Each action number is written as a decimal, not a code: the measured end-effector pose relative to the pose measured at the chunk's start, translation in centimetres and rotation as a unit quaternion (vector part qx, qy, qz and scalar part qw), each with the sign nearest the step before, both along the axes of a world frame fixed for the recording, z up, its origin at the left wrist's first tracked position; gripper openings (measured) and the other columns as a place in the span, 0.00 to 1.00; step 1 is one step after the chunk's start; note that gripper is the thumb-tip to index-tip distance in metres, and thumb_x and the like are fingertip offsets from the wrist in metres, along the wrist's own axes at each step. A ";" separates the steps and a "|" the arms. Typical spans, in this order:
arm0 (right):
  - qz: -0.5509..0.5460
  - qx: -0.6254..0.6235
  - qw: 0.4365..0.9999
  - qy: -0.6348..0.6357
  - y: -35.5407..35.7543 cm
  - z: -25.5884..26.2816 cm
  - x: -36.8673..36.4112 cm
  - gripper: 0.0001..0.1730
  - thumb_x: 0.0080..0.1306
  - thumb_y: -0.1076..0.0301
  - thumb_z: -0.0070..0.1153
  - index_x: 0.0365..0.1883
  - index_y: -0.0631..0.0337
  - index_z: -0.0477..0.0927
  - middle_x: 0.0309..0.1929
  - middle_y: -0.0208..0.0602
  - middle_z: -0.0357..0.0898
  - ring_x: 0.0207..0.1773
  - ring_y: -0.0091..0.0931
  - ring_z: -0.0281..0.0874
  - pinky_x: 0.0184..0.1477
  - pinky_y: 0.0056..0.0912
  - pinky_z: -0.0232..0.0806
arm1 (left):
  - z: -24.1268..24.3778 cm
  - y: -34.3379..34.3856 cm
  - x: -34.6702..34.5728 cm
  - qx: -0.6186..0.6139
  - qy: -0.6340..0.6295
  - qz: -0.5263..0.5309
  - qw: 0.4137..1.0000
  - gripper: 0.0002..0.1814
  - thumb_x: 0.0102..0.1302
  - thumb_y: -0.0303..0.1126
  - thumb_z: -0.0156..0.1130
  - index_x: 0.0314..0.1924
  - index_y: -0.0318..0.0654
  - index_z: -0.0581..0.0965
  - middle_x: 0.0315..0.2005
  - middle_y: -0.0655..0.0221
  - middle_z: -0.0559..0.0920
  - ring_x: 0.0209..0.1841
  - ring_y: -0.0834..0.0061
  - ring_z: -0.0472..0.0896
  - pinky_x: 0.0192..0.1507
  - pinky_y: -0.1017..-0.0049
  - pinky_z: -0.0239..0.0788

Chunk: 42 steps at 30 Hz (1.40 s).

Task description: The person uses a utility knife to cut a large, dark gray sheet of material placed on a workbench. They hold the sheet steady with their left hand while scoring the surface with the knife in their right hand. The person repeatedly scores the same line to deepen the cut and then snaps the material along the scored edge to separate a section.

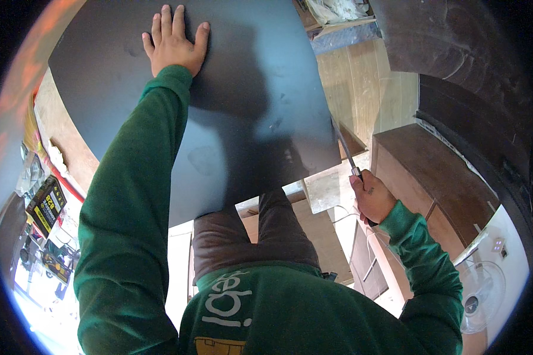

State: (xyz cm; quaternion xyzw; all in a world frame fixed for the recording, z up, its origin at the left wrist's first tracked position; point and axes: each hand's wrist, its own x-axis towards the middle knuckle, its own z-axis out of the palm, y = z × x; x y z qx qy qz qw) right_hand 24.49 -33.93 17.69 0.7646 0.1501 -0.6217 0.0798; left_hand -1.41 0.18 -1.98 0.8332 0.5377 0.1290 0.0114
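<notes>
A large dark, smooth panel (257,88) lies in front of me, its near edge over my thighs, with shadows and smudges on its face. My left hand (174,49) rests flat on the panel's upper part, fingers spread, holding nothing. At the panel's right edge, my right hand (373,195) is closed round the handle of a tool with a long, thin metal shaft (345,144), perhaps a file or a screwdriver. The shaft points up and left, close along the panel's edge; its tip is hard to make out there.
Brown wooden cabinets (419,155) stand to the right, with a white fan (473,301) at the lower right. Wooden boards (359,84) lie beyond the panel's right edge. At the left are a black and yellow box (46,206) bearing writing and a broom (33,133) with a red handle.
</notes>
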 end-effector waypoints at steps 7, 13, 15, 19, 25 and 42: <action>0.020 0.012 1.000 -0.016 -0.8 -3.4 -0.4 0.21 0.80 0.53 0.40 0.41 0.67 0.66 0.16 0.37 0.70 0.10 0.28 0.71 0.12 0.34 0.66 | -0.2 0.1 0.0 0.001 0.013 0.008 1.000 0.41 0.71 0.66 0.44 0.76 0.52 0.62 0.78 0.64 0.57 0.81 0.62 0.49 0.79 0.49 0.33; -0.019 -0.018 0.999 -0.025 0.9 -5.4 0.6 0.22 0.79 0.51 0.40 0.42 0.66 0.69 0.15 0.35 0.69 0.13 0.28 0.71 0.14 0.36 0.66 | -0.1 0.0 0.5 -0.019 0.005 0.013 1.000 0.41 0.71 0.66 0.44 0.76 0.52 0.61 0.78 0.65 0.56 0.81 0.62 0.48 0.79 0.49 0.33; -0.025 0.014 0.999 -0.040 0.7 -3.1 1.4 0.20 0.80 0.52 0.42 0.36 0.61 0.69 0.14 0.32 0.66 0.11 0.25 0.68 0.12 0.33 0.62 | -0.1 0.0 0.3 -0.014 0.009 0.015 1.000 0.41 0.71 0.66 0.45 0.76 0.53 0.61 0.78 0.66 0.57 0.81 0.63 0.49 0.79 0.49 0.34; -0.027 0.061 0.998 0.004 2.1 1.1 1.9 0.20 0.80 0.53 0.44 0.35 0.60 0.68 0.14 0.31 0.67 0.12 0.24 0.68 0.13 0.31 0.61 | -0.1 0.1 -0.5 -0.005 0.030 0.020 0.999 0.41 0.71 0.67 0.43 0.76 0.54 0.61 0.78 0.66 0.56 0.81 0.63 0.49 0.79 0.49 0.34; 0.047 0.041 0.997 -0.036 0.5 -6.6 0.6 0.21 0.79 0.52 0.45 0.36 0.62 0.69 0.16 0.32 0.69 0.12 0.25 0.67 0.15 0.33 0.62 | -0.4 0.2 0.6 -0.012 0.024 0.012 1.000 0.41 0.71 0.67 0.41 0.77 0.53 0.60 0.78 0.66 0.56 0.81 0.64 0.48 0.79 0.50 0.33; 0.048 0.040 0.998 -0.033 -1.2 -1.4 0.5 0.25 0.78 0.50 0.44 0.39 0.67 0.73 0.22 0.52 0.77 0.25 0.43 0.80 0.36 0.46 0.74 | -0.4 0.2 0.1 0.004 0.007 0.011 1.000 0.39 0.71 0.65 0.47 0.75 0.54 0.63 0.78 0.66 0.58 0.80 0.61 0.51 0.78 0.49 0.36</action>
